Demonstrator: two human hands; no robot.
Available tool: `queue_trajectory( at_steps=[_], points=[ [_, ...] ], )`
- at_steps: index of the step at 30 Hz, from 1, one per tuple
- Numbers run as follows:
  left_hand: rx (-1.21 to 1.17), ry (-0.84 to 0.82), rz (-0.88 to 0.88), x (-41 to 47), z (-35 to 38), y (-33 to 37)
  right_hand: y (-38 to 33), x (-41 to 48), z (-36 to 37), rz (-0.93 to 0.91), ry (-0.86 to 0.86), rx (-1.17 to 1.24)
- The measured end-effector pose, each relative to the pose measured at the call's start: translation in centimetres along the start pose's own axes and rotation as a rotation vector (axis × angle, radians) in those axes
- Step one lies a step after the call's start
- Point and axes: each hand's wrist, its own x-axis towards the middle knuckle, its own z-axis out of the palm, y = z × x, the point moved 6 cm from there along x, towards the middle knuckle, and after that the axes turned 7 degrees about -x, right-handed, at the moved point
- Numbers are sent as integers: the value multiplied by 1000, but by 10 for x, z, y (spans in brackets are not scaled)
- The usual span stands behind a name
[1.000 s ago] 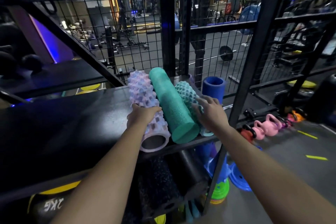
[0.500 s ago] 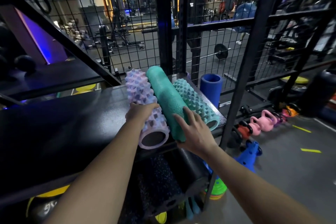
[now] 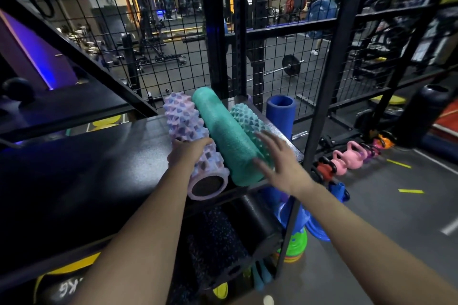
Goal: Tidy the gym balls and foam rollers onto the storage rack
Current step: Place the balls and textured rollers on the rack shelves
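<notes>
three foam rollers lie side by side at the right end of the black rack shelf (image 3: pixel 111 156). the left hand (image 3: pixel 188 153) curls over the lilac knobbed roller (image 3: pixel 184 124) near its near end. the right hand (image 3: pixel 282 163), fingers spread wide and blurred, hovers over the knobbed teal roller (image 3: pixel 245 119), beside the smooth teal roller (image 3: pixel 223 131); contact unclear. a blue roller (image 3: pixel 281 111) stands upright further back.

A dark grey rubber floor (image 3: pixel 386 218) runs to the right, marked with short yellow tape strips (image 3: pixel 411 191). Pink kettlebells (image 3: pixel 352 157) stand in a row on it. Far back, a loaded barbell (image 3: pixel 291 65) lies on the floor near dim weight machines (image 3: pixel 158 49). A purple-lit wall (image 3: pixel 32 57) glows at far left.
</notes>
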Motion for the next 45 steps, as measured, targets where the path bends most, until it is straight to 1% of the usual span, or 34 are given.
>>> queue_trajectory(
  at_steps=[1,2,5,7,14,20,23,25,27,30,32,33,34,35,36,37,38,39,41,45],
  points=[
    [3,2,1,1,1,0,14,0,-8,61,38,17],
    [12,5,1,2,2,1,26,2,-12,111,27,-16],
    [58,25,-4,6,5,2,47,5,-3,167,-148,-91],
    [104,34,-1,8,6,4,53,8,-2,140,-190,-62],
    [143,50,22,8,9,8,63,17,3,125,-144,52],
    [115,49,15,13,9,7,66,12,11,157,-92,53],
    [118,24,-9,42,10,-6,68,12,14,188,-120,78],
    [154,30,-38,84,16,-22,68,10,15,208,-152,87],
    [154,64,-27,73,10,-17,63,4,10,193,-146,53],
    [91,128,107,-10,-7,9,51,-12,-5,133,-8,43],
    [51,188,280,-62,-19,15,44,-32,-13,175,135,79],
    [70,223,417,-87,-24,13,41,-46,-14,193,210,87],
    [81,276,595,-114,-30,8,34,-61,-13,198,276,97],
    [68,313,779,-142,-35,0,27,-77,-9,198,323,100],
    [34,329,915,-171,-38,-13,20,-94,-4,206,351,93],
    [-11,306,985,-193,-41,-30,14,-109,2,217,361,76],
    [-44,245,996,-209,-42,-50,6,-125,11,234,351,60],
    [-65,161,964,-214,-41,-72,-1,-140,22,260,323,45],
    [-75,22,827,-208,-39,-119,-14,-167,48,293,217,17],
    [18,-125,456,-172,-46,-213,-39,-206,105,354,-26,32]
  ],
)
